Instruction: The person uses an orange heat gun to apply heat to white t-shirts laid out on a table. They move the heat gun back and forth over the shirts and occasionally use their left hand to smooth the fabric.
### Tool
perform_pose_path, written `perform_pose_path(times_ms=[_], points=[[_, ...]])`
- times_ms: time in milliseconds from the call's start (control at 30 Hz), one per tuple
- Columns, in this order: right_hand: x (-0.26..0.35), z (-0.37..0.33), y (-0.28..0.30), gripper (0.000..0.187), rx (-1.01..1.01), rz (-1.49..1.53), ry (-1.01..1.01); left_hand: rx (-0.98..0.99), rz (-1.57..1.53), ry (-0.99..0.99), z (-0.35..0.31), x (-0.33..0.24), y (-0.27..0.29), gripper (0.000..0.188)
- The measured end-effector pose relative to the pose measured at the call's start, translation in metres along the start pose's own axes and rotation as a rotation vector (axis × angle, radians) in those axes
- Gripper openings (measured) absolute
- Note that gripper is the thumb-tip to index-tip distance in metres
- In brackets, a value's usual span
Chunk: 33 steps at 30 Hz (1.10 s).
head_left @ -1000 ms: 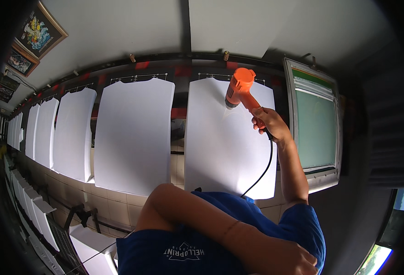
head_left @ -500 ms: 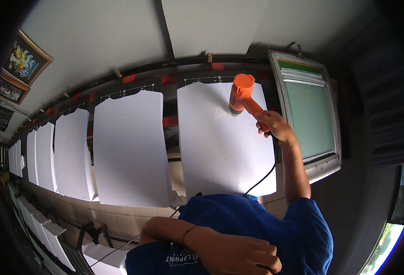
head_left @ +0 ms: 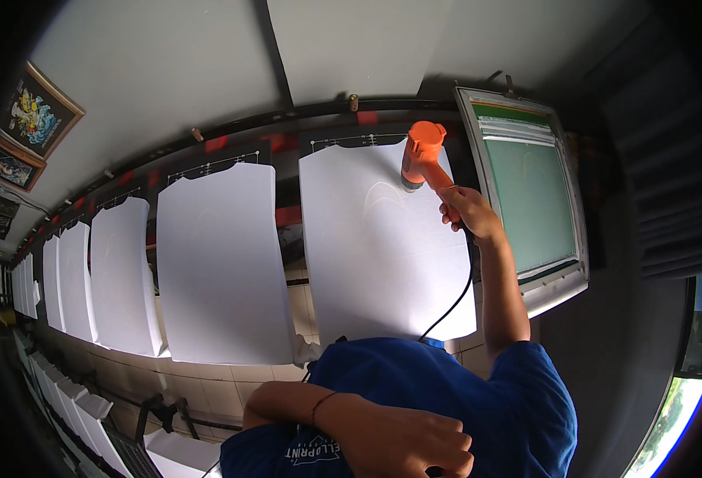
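Note:
In my right hand is an orange heat gun, gripped by its handle. Its dark nozzle points down at the upper right part of a white, shirt-shaped fabric panel with a cut-out neckline. A faint pale curved line marks the fabric just left of the nozzle. From the handle a black cord hangs down over the panel. My left hand lies across the front of my blue shirt, its fingers curled closed. The inside of that hand is hidden.
Similar white panels lie in a row to the left on dark boards. Right of the nearest panel leans a framed green printing screen. A dark rail runs along the back. Framed pictures hang far left.
The heat gun and my right hand have shifted slightly against the panel, uncovering more of the curved line. The whole view has turned a little. My left hand stays folded across my body.

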State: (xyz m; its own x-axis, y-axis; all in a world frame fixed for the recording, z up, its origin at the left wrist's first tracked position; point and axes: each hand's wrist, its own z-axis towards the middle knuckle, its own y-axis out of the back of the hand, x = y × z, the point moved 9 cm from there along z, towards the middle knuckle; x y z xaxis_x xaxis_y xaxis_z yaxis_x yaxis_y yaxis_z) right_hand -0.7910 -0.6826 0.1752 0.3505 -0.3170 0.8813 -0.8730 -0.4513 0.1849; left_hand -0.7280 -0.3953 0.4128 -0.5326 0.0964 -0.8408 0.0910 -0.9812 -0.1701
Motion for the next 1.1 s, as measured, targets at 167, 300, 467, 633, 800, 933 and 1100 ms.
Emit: perform_pose_path(times_ms=[167,300,467,633,800,933,1100], points=[[-0.013,0.005,0.026,0.034,-0.098,0.028,0.019,-0.266,0.411,-0.281,-0.012,-0.012,0.002,0.032],[-0.008,0.010,0.024,0.035,-0.100,0.085,0.057,-0.254,0.449,-0.284,-0.012,-0.013,0.000,0.033],[-0.021,0.006,0.030,0.036,-0.147,0.083,0.039,-0.221,0.473,-0.256,-0.011,-0.013,0.000,0.033],[-0.011,-0.026,0.018,0.034,-0.017,0.139,-0.044,-0.195,0.477,-0.221,-0.008,-0.008,-0.004,0.033],[-0.029,-0.024,0.029,0.035,-0.147,0.089,0.011,-0.183,0.577,-0.326,-0.029,-0.018,-0.004,0.033],[-0.026,-0.039,0.017,0.036,-0.107,0.132,-0.029,-0.178,0.641,-0.348,-0.021,-0.027,-0.002,0.033],[-0.032,-0.052,0.018,0.038,-0.060,0.142,-0.039,-0.141,0.524,-0.231,-0.033,-0.014,-0.007,0.036]])
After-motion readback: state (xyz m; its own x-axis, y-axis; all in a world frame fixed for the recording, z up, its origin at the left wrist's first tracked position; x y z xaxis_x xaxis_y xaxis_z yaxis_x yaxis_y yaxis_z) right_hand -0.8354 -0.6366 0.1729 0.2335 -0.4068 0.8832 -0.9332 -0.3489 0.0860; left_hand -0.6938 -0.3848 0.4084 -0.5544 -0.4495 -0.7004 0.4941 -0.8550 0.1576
